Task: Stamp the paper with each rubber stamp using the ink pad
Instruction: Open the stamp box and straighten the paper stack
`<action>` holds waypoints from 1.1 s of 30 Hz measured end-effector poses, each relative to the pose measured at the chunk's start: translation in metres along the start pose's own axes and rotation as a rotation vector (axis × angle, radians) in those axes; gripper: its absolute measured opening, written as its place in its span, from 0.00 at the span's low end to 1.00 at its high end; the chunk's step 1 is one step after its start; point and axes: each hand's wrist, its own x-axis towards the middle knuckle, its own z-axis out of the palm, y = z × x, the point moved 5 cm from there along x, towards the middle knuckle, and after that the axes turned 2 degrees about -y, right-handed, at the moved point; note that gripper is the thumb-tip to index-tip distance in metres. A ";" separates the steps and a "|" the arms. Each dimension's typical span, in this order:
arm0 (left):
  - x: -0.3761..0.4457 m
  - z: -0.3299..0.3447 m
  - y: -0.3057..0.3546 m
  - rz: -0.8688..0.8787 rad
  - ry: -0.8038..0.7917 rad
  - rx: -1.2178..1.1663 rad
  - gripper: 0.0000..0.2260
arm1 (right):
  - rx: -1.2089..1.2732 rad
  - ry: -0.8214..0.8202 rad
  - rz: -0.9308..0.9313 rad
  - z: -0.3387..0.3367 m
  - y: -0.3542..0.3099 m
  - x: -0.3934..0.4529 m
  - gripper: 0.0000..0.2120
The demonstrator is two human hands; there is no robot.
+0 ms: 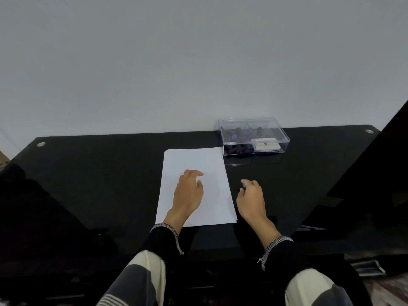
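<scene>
A blank white sheet of paper (212, 164) lies in the middle of the black glass table (88, 173). My left hand (188, 193) rests over the sheet's middle, fingers apart and holding nothing. My right hand (251, 199) hovers just right of the paper over the table, fingers loosely curled, empty. Behind the sheet's far right corner stands a clear plastic box (254, 135) with its lid shut. Dark rubber stamps (237, 149) fill its left part, and a white ink pad case (266, 145) lies in its right part.
The table backs onto a plain pale wall (198, 62). Round metal fittings mark the far left corner (40, 144) and far right corner (369, 131). My knees in striped trousers (141, 281) show below the table's near edge.
</scene>
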 end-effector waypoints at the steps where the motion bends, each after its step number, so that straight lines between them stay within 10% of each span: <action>1: 0.006 0.007 0.005 0.003 -0.014 -0.026 0.11 | 0.005 0.014 -0.005 -0.004 0.005 0.005 0.18; 21: 0.124 0.097 0.046 -0.104 -0.071 -0.476 0.26 | 0.675 0.250 0.366 -0.053 0.089 0.191 0.34; 33: 0.101 0.091 0.049 -0.068 -0.051 -0.439 0.22 | 0.744 0.408 0.371 -0.054 0.103 0.158 0.25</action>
